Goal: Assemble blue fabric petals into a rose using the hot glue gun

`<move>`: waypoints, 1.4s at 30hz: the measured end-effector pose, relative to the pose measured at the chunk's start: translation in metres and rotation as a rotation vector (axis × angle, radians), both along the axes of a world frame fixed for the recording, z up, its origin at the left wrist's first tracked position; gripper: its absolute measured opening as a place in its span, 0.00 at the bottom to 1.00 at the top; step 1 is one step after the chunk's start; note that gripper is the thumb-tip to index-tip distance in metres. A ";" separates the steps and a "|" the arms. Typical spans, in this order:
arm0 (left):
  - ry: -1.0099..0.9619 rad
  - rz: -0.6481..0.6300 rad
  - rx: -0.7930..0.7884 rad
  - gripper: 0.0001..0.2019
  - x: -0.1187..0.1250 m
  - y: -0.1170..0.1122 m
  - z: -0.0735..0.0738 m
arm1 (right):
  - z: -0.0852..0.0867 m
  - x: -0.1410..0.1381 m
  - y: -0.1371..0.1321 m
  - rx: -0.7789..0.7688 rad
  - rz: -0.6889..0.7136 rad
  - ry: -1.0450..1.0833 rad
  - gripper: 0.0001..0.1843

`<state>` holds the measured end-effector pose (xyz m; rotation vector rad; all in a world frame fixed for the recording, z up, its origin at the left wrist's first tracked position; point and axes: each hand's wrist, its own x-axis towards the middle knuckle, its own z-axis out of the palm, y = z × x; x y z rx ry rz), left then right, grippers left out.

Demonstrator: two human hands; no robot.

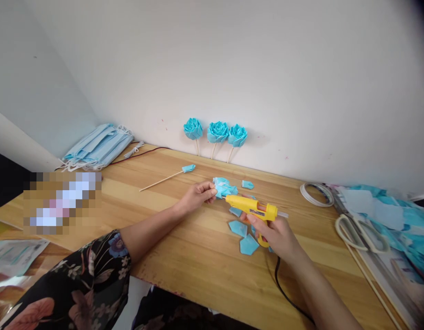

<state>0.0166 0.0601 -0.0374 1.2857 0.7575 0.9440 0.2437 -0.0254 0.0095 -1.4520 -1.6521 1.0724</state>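
Observation:
My left hand (201,195) pinches the near-left edge of a partly layered blue fabric flower (225,187) at the middle of the table. A yellow glue gun (244,204) is gripped in my right hand (276,233), its nozzle pointing left at the flower's lower edge; whether the tip touches cannot be made out. Under and around the gun lie several cut blue petals (249,244), and one small petal (247,184) sits behind it. A wooden stick with a small blue bud (189,168) rests to the left. Three finished blue flowers (218,132) on sticks lean against the wall.
Blue face masks (98,144) are stacked at the back left. On the right are a white wire coil (317,195), white-handled scissors (361,233), long sticks (373,286) and blue fabric scraps (408,220). A black cord (281,277) trails from the gun over the front edge.

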 end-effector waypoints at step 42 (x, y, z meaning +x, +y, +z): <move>-0.090 0.097 -0.079 0.21 0.002 -0.008 0.007 | -0.009 -0.003 -0.001 0.109 0.010 0.138 0.23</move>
